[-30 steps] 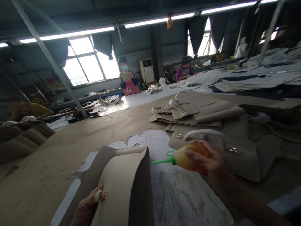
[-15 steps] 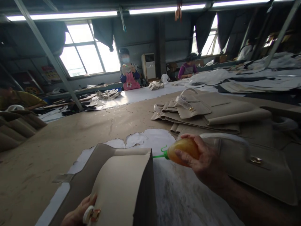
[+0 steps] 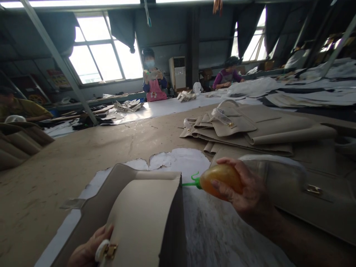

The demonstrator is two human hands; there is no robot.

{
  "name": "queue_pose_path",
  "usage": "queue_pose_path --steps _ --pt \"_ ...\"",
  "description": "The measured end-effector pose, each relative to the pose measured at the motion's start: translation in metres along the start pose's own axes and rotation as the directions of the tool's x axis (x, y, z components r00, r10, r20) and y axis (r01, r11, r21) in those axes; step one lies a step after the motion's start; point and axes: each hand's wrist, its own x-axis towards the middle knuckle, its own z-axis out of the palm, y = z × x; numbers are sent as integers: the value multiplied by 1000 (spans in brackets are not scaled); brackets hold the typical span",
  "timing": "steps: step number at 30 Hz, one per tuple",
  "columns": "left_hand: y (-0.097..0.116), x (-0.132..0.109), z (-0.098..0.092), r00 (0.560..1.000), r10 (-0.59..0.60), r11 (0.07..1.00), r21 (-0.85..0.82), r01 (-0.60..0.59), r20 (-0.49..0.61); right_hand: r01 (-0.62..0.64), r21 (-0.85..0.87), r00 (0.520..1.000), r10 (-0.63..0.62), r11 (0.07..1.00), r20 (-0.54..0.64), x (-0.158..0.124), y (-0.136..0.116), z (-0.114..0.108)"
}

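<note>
Amber bottle (image 3: 213, 179) in right grip (image 3: 249, 191)

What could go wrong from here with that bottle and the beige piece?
1. The right hand holds a bottle of amber liquid, its green nozzle at the upper right corner of the beige piece; oversqueezing might smear the visible face.
2. The left hand grips the piece beside a gold fitting; if it slips, the corner could shift.
3. Bag pieces lie near the bottle, so stray drips might mark them.
</note>
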Motion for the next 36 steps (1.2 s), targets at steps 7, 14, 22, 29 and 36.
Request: queue_pose_path --steps 7,14,22,29,36 --pt "-5 0 0 998 69 997 39 -69 -8 31 -17 999 -32 999 -8 -6 -4 -6" --pt "-15 -19 18 972 229 951 225 -211 -58 8 -21 1000 -7 1000 21 -15 -6 -13" --pt "-24 -30 38 960 281 941 199 -275 -3 1 -55 998 2 998 66 -27 -18 -24" --pt "-28 -35 47 945 325 931 190 -311 -45 102 -175 993 -89 979 84 -31 -31 -38" --pt "-23 -34 46 959 283 941 189 -281 18 81 -175 983 -50 981 177 -42 -38 -47"
